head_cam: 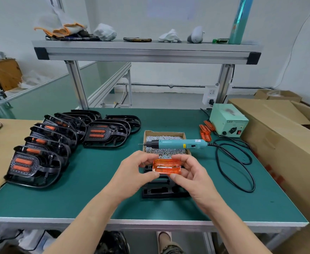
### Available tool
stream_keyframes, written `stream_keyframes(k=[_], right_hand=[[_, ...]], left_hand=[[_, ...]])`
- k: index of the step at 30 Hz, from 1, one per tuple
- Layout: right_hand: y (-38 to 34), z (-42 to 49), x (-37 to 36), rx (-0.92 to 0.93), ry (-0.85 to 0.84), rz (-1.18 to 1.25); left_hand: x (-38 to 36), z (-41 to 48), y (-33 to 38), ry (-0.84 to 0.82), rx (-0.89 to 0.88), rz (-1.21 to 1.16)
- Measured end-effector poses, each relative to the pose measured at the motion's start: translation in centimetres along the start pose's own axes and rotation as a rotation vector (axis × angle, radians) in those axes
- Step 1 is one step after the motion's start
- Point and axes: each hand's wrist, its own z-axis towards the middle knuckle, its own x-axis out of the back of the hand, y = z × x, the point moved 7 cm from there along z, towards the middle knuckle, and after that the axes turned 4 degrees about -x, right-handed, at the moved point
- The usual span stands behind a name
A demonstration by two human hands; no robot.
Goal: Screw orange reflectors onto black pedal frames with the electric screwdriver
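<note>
Pinched between my left hand (135,170) and right hand (190,174), the translucent orange plastic reflector (166,166) needed, I judged, seating square on the black plastic pedal frame (161,190) before screwing.

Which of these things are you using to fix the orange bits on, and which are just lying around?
For the job: orange reflector, held by the left hand and right hand; black pedal frame beneath it; electric screwdriver; box of screws; spare reflectors; finished pedals.
Just lying about: gloves, phone and crumpled cloths on the shelf; cardboard boxes.
</note>
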Motion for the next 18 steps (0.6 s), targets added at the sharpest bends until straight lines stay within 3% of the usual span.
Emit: stream_keyframes(k=[11, 18], right_hand=[[-0.2, -0.3, -0.2, -0.022, 0.056, 0.032], [-0.4, -0.3, -0.5, -0.044, 0.094, 0.189]], left_hand=[[0.0, -0.6, -0.3, 0.042, 0.057, 0.012], [0.4, -1.0, 1.3, 0.265, 0.006, 0.008]])
